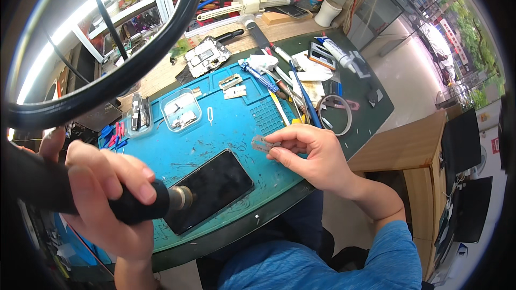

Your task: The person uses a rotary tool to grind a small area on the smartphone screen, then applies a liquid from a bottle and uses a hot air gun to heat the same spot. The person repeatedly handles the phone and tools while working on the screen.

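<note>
My left hand (107,204) is wrapped round the black handle of a hot air gun (141,207). Its metal nozzle points over the left part of a black smartphone (217,188), which lies screen up and slanted on a blue repair mat (236,123). Whether the nozzle touches the glass, I cannot tell. Between thumb and fingers, my right hand (320,153) pinches a thin metal razor blade (262,144), just above and to the right of the phone's far right corner.
Behind the phone are a clear box of small parts (181,110) and a SIM pin (210,115). Screwdrivers and tweezers (306,94) crowd the right, beside a tape roll (348,118). A black ring (156,48) crosses the upper left. A wooden cabinet (400,139) stands right.
</note>
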`<state>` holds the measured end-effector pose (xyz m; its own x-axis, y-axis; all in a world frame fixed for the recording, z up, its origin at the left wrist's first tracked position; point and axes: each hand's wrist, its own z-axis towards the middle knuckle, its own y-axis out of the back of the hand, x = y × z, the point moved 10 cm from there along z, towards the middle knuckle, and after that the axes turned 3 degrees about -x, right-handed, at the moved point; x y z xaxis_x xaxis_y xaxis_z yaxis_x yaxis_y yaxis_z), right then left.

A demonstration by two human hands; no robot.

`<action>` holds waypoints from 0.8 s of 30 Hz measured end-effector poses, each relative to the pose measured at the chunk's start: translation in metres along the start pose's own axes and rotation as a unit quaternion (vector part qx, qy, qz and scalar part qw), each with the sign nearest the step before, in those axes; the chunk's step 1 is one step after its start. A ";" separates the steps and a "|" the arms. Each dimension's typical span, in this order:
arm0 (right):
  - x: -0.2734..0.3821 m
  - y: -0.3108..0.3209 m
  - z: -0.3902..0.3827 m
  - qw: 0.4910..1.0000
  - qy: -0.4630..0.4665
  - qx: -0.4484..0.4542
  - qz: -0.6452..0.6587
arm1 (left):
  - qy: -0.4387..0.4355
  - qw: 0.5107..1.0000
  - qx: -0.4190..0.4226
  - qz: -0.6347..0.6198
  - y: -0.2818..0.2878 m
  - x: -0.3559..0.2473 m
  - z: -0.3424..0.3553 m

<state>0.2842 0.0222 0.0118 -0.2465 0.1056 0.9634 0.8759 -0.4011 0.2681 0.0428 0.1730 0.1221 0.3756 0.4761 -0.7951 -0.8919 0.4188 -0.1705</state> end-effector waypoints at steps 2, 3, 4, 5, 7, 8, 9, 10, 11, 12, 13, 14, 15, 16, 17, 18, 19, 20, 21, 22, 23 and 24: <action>-0.005 0.000 -0.002 0.999 -0.029 0.002 0.027 | -0.009 1.000 0.001 0.005 -0.010 0.006 0.004; -0.008 -0.003 -0.003 0.997 -0.049 0.010 0.054 | -0.015 1.000 0.003 0.003 -0.013 0.008 0.004; -0.011 -0.005 -0.003 0.994 -0.070 0.017 0.080 | -0.021 1.000 0.004 0.001 -0.017 0.010 0.005; -0.013 -0.006 -0.002 0.992 -0.084 0.024 0.096 | -0.027 1.000 0.006 -0.002 -0.021 0.012 0.006; -0.016 -0.011 0.000 0.984 -0.111 0.041 0.130 | -0.040 0.999 0.004 0.010 -0.026 0.015 0.007; -0.014 -0.010 0.001 0.986 -0.104 0.025 0.127 | -0.046 0.999 0.003 0.012 -0.029 0.016 0.008; -0.010 -0.010 0.000 0.988 -0.096 0.010 0.125 | -0.055 0.998 0.006 0.004 -0.034 0.016 0.009; -0.009 -0.011 0.001 0.988 -0.089 -0.005 0.124 | -0.063 0.998 0.011 -0.002 -0.038 0.018 0.009; 0.003 -0.012 0.004 0.999 -0.025 -0.004 0.040 | -0.072 0.997 0.015 -0.008 -0.042 0.020 0.008; 0.017 -0.014 0.005 0.998 0.038 -0.004 -0.045 | -0.074 0.997 0.018 -0.013 -0.045 0.022 0.008; 0.028 -0.018 0.004 0.986 0.102 -0.005 -0.129 | -0.076 0.997 0.021 -0.014 -0.047 0.024 0.009; 0.034 -0.021 0.004 0.980 0.135 -0.046 -0.142 | -0.080 0.996 0.024 -0.015 -0.047 0.025 0.009; 0.037 -0.024 0.004 0.969 0.171 -0.065 -0.167 | -0.079 0.996 0.030 -0.013 -0.048 0.029 0.010; 0.041 -0.027 0.005 0.956 0.208 -0.083 -0.190 | -0.078 0.996 0.036 -0.010 -0.048 0.033 0.010; 0.046 -0.031 0.004 0.940 0.245 -0.100 -0.214 | -0.078 0.996 0.042 -0.008 -0.049 0.035 0.011; 0.044 -0.035 0.005 0.940 0.240 -0.107 -0.218 | -0.072 0.997 0.041 -0.007 -0.048 0.038 0.011; 0.042 -0.038 0.006 0.939 0.234 -0.116 -0.225 | -0.067 0.997 0.044 -0.012 -0.048 0.040 0.010; 0.040 -0.040 0.007 0.938 0.227 -0.124 -0.232 | -0.063 0.997 0.048 -0.018 -0.048 0.041 0.009; 0.041 -0.043 0.007 0.937 0.222 -0.131 -0.237 | -0.060 0.997 0.052 -0.022 -0.047 0.041 0.009; 0.042 -0.045 0.005 0.937 0.211 -0.139 -0.240 | -0.063 0.996 0.060 -0.032 -0.047 0.040 0.008; 0.042 -0.047 0.005 0.939 0.198 -0.144 -0.243 | -0.065 0.995 0.063 -0.029 -0.047 0.039 0.007; 0.042 -0.048 0.004 0.939 0.185 -0.148 -0.248 | -0.066 0.995 0.067 -0.026 -0.046 0.040 0.005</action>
<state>0.2334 0.0497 0.0394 -0.7689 0.0439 0.6379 0.4752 -0.6282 0.6160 0.0999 0.1765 0.1011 0.4583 0.5451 -0.7020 -0.8324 0.5401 -0.1240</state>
